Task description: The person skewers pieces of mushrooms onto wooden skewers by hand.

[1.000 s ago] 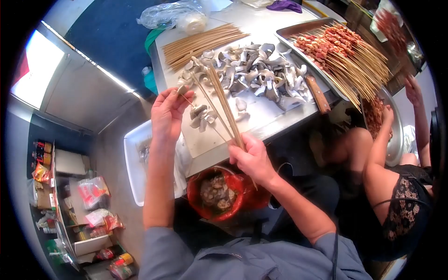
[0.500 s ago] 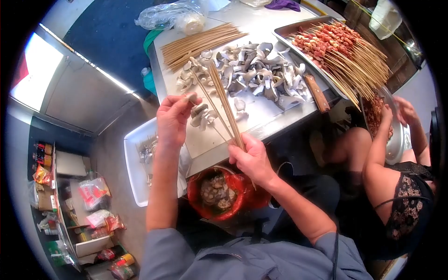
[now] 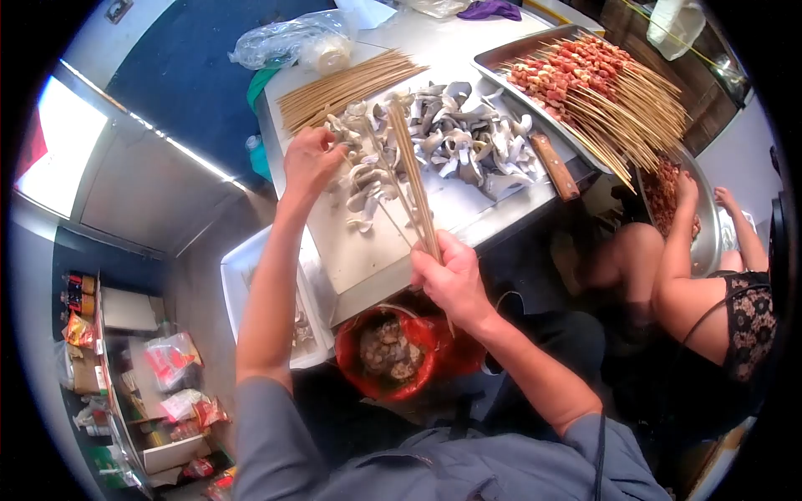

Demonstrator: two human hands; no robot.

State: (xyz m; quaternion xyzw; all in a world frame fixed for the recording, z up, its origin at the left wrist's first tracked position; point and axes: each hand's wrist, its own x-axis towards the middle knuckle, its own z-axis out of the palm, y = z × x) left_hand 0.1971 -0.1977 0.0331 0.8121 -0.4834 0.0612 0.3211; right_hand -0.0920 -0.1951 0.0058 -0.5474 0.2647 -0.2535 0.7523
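Note:
My right hand [image 3: 451, 274] is closed round a bundle of bamboo skewers [image 3: 411, 171] that points up over the table. One skewer splays left from the bundle, and oyster mushroom pieces [image 3: 364, 196] sit along it. My left hand [image 3: 311, 160] is at the left edge of the loose mushroom pile, its fingers pinched on a mushroom piece [image 3: 344, 147], partly hidden by the fingertips. Torn grey and white oyster mushrooms [image 3: 468, 138] spread over the pale tabletop [image 3: 334, 250].
Bare skewers [image 3: 347, 88] lie at the back left. A metal tray [image 3: 493, 67] of meat skewers and a wooden-handled knife [image 3: 555, 167] are at right. Below stand a white bin [image 3: 238, 292] and a red-lined bucket [image 3: 351, 376]. A co-worker's hands [image 3: 687, 194] work over a meat bowl.
My left hand has moved up and left, from the threaded skewer to the edge of the mushroom pile. My right hand keeps hold of the skewers. The view has shifted slightly.

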